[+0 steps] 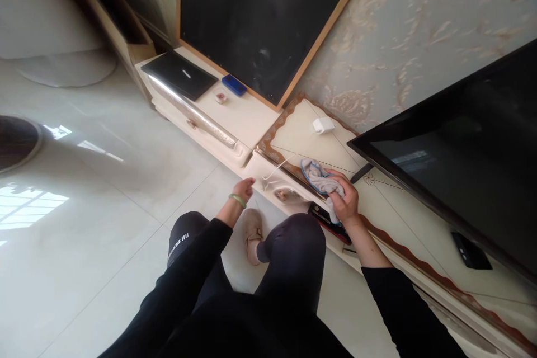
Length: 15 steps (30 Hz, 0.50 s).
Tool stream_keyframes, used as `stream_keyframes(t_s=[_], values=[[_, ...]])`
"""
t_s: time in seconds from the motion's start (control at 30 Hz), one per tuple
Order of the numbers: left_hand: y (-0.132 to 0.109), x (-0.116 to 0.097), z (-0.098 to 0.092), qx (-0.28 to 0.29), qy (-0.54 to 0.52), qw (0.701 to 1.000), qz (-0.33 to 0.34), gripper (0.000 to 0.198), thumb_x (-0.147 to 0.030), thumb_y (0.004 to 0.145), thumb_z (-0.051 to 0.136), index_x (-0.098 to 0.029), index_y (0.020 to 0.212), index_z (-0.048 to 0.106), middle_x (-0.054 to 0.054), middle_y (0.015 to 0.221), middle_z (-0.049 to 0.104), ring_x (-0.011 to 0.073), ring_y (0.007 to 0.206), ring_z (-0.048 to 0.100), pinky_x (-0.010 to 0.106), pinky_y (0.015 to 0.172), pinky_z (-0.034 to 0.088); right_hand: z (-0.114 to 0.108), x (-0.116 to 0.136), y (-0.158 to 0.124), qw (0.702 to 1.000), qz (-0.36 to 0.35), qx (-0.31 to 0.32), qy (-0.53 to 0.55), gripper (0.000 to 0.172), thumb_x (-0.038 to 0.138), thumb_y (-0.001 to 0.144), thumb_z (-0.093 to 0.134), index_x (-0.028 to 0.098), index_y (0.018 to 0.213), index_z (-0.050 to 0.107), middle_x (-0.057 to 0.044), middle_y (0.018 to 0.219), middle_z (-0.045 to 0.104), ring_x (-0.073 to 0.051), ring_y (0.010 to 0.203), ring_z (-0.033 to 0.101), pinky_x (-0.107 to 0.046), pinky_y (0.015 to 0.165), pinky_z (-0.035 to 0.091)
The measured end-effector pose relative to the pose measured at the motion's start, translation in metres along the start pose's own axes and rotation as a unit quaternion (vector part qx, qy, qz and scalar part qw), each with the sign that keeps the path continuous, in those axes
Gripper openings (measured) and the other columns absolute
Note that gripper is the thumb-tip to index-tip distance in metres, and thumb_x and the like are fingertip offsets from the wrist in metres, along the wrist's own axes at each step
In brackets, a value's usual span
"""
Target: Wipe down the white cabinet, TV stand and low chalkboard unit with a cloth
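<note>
My right hand grips a crumpled grey cleaning cloth with a blue edge, at the front edge of the TV cabinet. My left hand, with a green bangle at the wrist, is closed in front of the cabinet. A thin white cable runs over the cabinet edge to its fingertips, which seem to pinch it; the cable's end is hard to make out. Behind the cloth, a white box-shaped adapter sits on the cabinet top.
A television stands on the right, with a small black box below it. On the left section are a framed blackboard, a blue eraser, a small white item and a flat black device. A drawer shows beneath the cloth.
</note>
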<state>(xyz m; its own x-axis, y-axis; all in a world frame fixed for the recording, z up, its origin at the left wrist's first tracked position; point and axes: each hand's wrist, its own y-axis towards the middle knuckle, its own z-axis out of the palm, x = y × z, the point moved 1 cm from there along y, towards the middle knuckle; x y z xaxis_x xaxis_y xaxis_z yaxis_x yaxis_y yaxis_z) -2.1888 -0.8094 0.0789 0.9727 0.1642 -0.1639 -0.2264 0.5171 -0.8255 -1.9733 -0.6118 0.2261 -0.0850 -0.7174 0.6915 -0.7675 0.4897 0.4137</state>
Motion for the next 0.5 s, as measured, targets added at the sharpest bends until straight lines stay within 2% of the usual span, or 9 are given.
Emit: stream_keyframes(t_s=[0.07, 0.13, 0.23, 0.3, 0.4, 0.5], values=[[-0.010, -0.004, -0.005, -0.029, -0.001, 0.999, 0.039, 0.032, -0.040, 0.108, 0.054, -0.016, 0.088, 0.053, -0.010, 0.064, 0.044, -0.0004, 0.041, 0.017, 0.012, 0.036, 0.012, 0.000, 0.001, 0.000, 1.000, 0.000, 0.003, -0.003, 0.022, 0.024, 0.082, 0.060, 0.023, 0.100, 0.072, -0.009, 0.124, 0.075, -0.030, 0.115, 0.071, -0.044, 0.102, 0.057], [-0.022, -0.004, -0.003, -0.025, 0.013, 0.999, 0.036, 0.036, -0.043, 0.107, 0.053, -0.017, 0.083, 0.049, -0.010, 0.061, 0.040, 0.0001, 0.039, 0.015, 0.012, 0.035, 0.009, 0.001, 0.001, 0.001, 1.000, -0.004, 0.003, -0.004, 0.021, 0.023, 0.083, 0.060, 0.023, 0.100, 0.072, -0.010, 0.125, 0.075, -0.029, 0.116, 0.071, -0.044, 0.103, 0.057], [-0.037, 0.002, 0.013, 0.010, 0.057, 0.998, -0.012, 0.036, -0.043, 0.106, 0.051, -0.016, 0.082, 0.053, -0.006, 0.060, 0.043, 0.0040, 0.039, 0.022, 0.016, 0.034, 0.012, 0.001, 0.001, 0.002, 1.000, -0.011, -0.001, 0.001, 0.022, 0.021, 0.083, 0.059, 0.023, 0.101, 0.072, -0.010, 0.126, 0.075, -0.029, 0.116, 0.071, -0.043, 0.103, 0.057], [-0.042, 0.007, 0.028, 0.025, 0.079, 0.997, -0.010, 0.034, -0.038, 0.107, 0.047, -0.015, 0.084, 0.057, -0.004, 0.062, 0.046, 0.0056, 0.040, 0.027, 0.017, 0.035, 0.017, 0.002, 0.001, 0.003, 1.000, -0.016, -0.001, 0.004, 0.023, 0.020, 0.083, 0.059, 0.023, 0.102, 0.072, -0.009, 0.126, 0.074, -0.028, 0.117, 0.071, -0.043, 0.103, 0.056], [-0.047, 0.007, 0.044, 0.004, 0.101, 0.992, 0.069, 0.024, -0.023, 0.103, 0.049, -0.017, 0.081, 0.051, -0.007, 0.062, 0.040, 0.0036, 0.042, 0.022, 0.016, 0.039, 0.016, 0.002, 0.003, 0.003, 1.000, -0.020, 0.005, 0.003, 0.023, 0.019, 0.084, 0.059, 0.023, 0.102, 0.073, -0.009, 0.126, 0.074, -0.028, 0.117, 0.071, -0.042, 0.103, 0.056], [-0.057, -0.004, 0.043, -0.061, 0.125, 0.967, 0.214, 0.016, -0.016, 0.099, 0.047, -0.019, 0.083, 0.046, -0.008, 0.066, 0.038, 0.0036, 0.045, 0.018, 0.017, 0.042, 0.014, 0.002, 0.005, 0.004, 1.000, -0.013, 0.008, 0.001, 0.023, 0.019, 0.084, 0.058, 0.023, 0.102, 0.072, -0.009, 0.127, 0.074, -0.028, 0.117, 0.071, -0.042, 0.104, 0.056]])
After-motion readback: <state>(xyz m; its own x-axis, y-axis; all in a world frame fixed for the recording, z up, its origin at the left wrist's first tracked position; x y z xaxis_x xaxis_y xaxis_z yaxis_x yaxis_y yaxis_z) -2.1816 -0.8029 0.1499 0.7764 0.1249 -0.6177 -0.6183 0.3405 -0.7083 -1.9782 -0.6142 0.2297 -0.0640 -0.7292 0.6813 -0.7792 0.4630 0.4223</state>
